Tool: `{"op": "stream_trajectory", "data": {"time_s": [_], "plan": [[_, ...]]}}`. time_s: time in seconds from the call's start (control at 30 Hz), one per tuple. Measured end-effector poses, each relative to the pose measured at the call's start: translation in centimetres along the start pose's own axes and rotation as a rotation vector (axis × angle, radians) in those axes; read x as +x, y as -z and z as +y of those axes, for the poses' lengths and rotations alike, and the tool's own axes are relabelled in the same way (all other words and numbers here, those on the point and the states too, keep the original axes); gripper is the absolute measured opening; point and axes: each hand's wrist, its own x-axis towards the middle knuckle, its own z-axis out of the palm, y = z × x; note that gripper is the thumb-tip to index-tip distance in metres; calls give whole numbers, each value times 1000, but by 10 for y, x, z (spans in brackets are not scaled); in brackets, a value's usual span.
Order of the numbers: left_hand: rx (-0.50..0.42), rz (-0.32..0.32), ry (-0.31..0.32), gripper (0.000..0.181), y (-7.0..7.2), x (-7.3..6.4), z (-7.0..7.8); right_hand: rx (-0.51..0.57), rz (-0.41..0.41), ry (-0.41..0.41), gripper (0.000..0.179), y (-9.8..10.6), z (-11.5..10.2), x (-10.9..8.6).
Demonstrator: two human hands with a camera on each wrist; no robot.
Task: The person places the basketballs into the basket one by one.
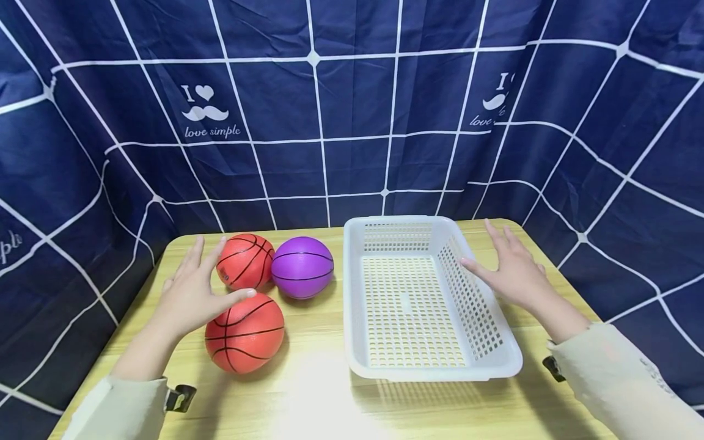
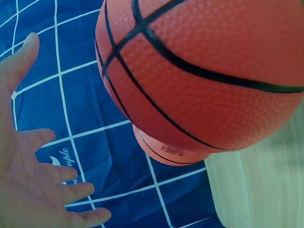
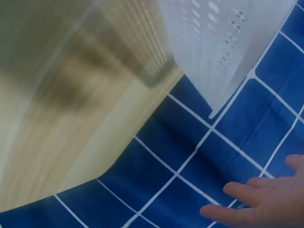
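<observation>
My left hand (image 1: 192,296), fingers spread, hovers by the nearer red ball (image 1: 245,335), its thumb overlapping the ball's top in the head view. In the left wrist view that red ball (image 2: 204,71) looms large, apart from the hand (image 2: 33,175). Behind it a second red ball (image 1: 242,261) sits beside a purple ball (image 1: 302,267); all carry black basketball lines. My right hand (image 1: 517,269), also spread, is over the right side of a white perforated plastic basket (image 1: 434,374). The right wrist view shows its fingers (image 3: 237,216) clear of the basket's outer wall (image 3: 213,42).
The balls and basket stand on a light wood-grain table (image 1: 313,360) with rounded corners. Dark blue cloth (image 1: 352,104) with a white grid hangs behind and along both sides. Dark straps (image 1: 180,398) show at the sleeve cuffs.
</observation>
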Motion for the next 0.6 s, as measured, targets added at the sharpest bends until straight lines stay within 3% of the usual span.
{"op": "stream_trajectory", "data": {"time_s": [0.27,0.6], "plan": [[-87,35,-72,117,-3,-3,-12,137,26,30,98,-1,19,-1],[-234,19,-154,112,-17,-11,-30,347,-121,-80,103,-10,38,-3]]}}
